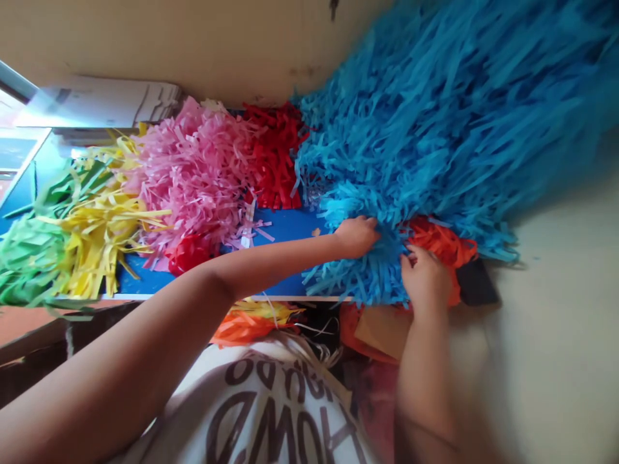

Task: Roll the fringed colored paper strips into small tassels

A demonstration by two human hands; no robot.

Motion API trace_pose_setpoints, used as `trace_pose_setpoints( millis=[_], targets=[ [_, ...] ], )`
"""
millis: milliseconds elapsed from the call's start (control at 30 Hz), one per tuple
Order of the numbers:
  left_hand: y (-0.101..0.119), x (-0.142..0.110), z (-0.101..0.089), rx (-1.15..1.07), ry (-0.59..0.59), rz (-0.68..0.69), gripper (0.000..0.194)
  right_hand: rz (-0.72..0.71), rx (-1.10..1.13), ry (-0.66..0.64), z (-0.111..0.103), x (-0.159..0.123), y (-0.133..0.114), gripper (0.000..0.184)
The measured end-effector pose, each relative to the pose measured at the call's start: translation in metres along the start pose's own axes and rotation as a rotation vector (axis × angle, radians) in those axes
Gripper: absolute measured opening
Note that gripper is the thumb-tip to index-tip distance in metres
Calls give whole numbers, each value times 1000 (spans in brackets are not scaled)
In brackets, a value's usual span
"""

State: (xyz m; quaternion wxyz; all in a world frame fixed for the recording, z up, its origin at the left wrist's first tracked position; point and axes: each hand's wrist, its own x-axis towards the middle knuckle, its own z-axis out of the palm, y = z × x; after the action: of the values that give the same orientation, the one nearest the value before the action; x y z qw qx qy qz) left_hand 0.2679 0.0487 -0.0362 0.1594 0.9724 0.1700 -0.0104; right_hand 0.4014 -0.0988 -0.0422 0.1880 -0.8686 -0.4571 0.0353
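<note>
A bunch of blue paper fringe [372, 277] lies at the front edge of the blue table, below a much larger heap of blue fringe [425, 129]. My left hand [356, 236] reaches across from the left and is closed on the upper part of that bunch, its fingertips partly sunk in the strips. On the bunch's right side, my right hand [425, 277] pinches at its edge, thumb and fingers together. Orange-red fringe [442, 241] sits just behind my right hand. What lies between the right fingertips is small and partly hidden.
Pink fringe [193, 167], red fringe [278, 154], yellow fringe [99, 235] and green fringe [31, 258] cover the left of the blue table [285, 225]. Papers [101, 103] are stacked at the back left. Orange fringe [246, 327] hangs below the table edge; a wall [556, 322] stands at right.
</note>
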Motion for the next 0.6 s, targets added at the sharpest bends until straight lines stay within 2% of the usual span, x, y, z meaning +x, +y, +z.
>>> trace_pose_setpoints(
  millis=[167, 333, 433, 500, 600],
  targets=[
    [-5, 6, -5, -97, -16, -165, 24, 35, 83, 8, -7, -5, 3, 39],
    [-5, 7, 0, -158, 24, -213, 27, 42, 59, 41, -1, -1, -1, 39],
    [-4, 1, -3, -167, 47, -233, 25, 73, 45, 38, -1, 3, 0, 32],
    [1, -7, -8, -136, 133, -199, 25, 67, 94, 64, -3, 4, 1, 31],
    [16, -19, -10, -134, 276, -44, 26, 3, 217, 153, -7, 4, 1, 33]
  ],
)
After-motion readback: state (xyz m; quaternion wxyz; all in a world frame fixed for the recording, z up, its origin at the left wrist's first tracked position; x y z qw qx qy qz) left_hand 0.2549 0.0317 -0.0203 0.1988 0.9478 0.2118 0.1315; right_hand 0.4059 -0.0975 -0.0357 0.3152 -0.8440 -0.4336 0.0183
